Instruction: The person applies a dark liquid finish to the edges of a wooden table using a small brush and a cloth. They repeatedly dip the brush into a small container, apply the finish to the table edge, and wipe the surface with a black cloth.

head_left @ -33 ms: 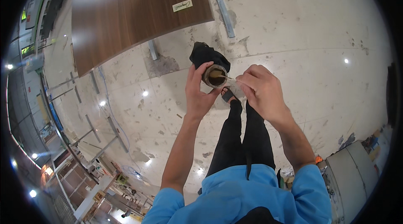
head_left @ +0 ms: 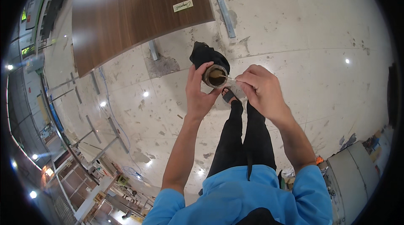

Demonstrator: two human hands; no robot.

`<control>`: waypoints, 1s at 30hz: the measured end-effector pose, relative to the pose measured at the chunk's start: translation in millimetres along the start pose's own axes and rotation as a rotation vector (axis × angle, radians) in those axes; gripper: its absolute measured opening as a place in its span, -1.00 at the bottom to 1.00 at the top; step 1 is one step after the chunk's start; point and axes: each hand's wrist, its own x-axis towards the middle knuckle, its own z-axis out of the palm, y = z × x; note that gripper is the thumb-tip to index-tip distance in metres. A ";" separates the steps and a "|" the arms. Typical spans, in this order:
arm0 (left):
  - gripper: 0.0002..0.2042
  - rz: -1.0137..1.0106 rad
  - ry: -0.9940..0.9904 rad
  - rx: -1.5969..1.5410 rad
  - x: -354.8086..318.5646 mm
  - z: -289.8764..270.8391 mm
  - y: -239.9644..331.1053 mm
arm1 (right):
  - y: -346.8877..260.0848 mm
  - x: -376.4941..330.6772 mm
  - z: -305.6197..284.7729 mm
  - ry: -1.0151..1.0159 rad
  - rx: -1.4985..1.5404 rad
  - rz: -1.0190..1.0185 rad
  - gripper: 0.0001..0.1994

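Note:
My left hand [head_left: 198,94] grips a roll of tape [head_left: 213,77] with a brown core, thumb and fingers wrapped around its rim at about waist height. To its right, the thumb and fingers of my right hand [head_left: 261,88] pinch the roll's clear free end [head_left: 230,80]. That short strip runs from the roll to the fingertips. The two hands are close together, above my black trouser legs and a sandalled foot [head_left: 229,95].
A black bundle [head_left: 205,54] lies on the pale stained floor just beyond the roll. A large brown wooden panel [head_left: 134,10] lies at the top left, with metal bars [head_left: 221,1] beside it. Metal racks and cables crowd the left edge, and a grey cabinet [head_left: 353,170] stands at the lower right.

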 end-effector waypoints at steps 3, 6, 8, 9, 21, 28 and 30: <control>-0.24 -0.004 0.018 -0.045 2.0 -0.2 -1.4 | 13.0 7.3 9.5 0.013 0.464 0.261 -0.95; -0.28 -0.026 0.082 -0.098 4.3 -1.4 -1.3 | 26.9 29.4 31.9 0.203 0.566 0.312 -0.92; -0.30 -0.048 0.109 -0.126 3.3 -2.4 -0.9 | 33.4 46.8 51.1 0.312 0.629 0.261 -0.92; -0.29 -0.059 0.107 -0.135 2.3 -4.6 -1.2 | 35.2 55.7 61.5 0.347 0.667 0.267 -0.93; -0.27 -0.124 0.106 -0.151 -8.3 -13.6 -4.0 | 38.2 100.0 90.8 0.471 0.731 0.252 -0.89; -0.23 -0.133 0.086 -0.142 -9.4 -12.3 -6.3 | 47.8 105.3 92.1 0.467 0.666 0.219 -0.88; -0.23 -0.125 0.087 -0.146 -9.4 -12.7 -6.5 | 49.0 106.6 91.6 0.463 0.658 0.230 -0.89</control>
